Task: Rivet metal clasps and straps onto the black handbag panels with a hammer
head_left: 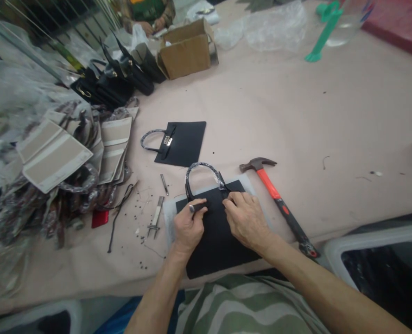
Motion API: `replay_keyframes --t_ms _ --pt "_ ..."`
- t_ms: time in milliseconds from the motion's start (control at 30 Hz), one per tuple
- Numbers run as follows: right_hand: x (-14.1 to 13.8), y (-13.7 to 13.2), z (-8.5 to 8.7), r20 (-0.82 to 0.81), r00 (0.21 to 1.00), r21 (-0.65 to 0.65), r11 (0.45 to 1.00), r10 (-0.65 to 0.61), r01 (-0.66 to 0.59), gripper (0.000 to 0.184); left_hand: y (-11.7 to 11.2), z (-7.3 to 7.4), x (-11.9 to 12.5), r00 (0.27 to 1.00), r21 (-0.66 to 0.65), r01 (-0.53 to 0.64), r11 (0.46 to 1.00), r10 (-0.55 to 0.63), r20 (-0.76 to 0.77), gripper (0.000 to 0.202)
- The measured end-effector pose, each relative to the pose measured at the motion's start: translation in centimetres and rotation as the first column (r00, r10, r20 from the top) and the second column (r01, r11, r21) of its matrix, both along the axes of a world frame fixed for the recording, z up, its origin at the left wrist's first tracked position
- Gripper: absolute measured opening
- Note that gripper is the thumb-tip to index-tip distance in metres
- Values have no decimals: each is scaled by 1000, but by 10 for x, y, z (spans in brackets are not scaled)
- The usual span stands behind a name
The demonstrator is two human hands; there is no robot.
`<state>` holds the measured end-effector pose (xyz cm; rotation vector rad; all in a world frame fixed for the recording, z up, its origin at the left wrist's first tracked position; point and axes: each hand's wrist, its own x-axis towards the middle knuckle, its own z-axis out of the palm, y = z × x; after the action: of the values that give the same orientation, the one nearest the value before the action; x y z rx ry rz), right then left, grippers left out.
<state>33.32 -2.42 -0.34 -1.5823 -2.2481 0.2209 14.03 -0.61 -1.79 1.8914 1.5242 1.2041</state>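
A black bag panel lies in front of me on a pale sheet, its plastic-wrapped handle arching away from me. My left hand is closed at the panel's upper left, around a short black piece with a shiny end; its kind is unclear. On the upper right, my right hand pinches a black strap near the handle's base. Close to my right hand lies a claw hammer with a red and black grip. Left of the panel are a caliper-like metal tool and a small metal punch.
Another black panel with handle lies farther back. Wrapped beige pieces are heaped at left, with black bags and a cardboard box behind. A green plastic tool stands at the back. Across the table is another person.
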Motion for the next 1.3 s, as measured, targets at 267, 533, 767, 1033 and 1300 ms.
replay_keyframes --t_ms 267,533,767,1033,1300 --pt "-2 1 0 15 1000 -33 999 -10 10 12 -4 -12 -1 988 -137 -73 988 91 129 22" --pt "-2 1 -3 7 1000 -18 1000 -17 17 11 2 -9 3 992 -119 -16 993 31 125 18" --pt "-2 1 -3 0 1000 4 1000 -14 14 11 6 1 9 999 -18 28 999 -27 26 13" --pt "-1 1 -3 -1 1000 -23 1000 -20 20 11 11 2 19 986 178 74 981 -46 -158 12" --pt "7 0 -1 -216 976 15 999 -35 40 14 16 1 19 982 168 118 979 -89 -169 13"
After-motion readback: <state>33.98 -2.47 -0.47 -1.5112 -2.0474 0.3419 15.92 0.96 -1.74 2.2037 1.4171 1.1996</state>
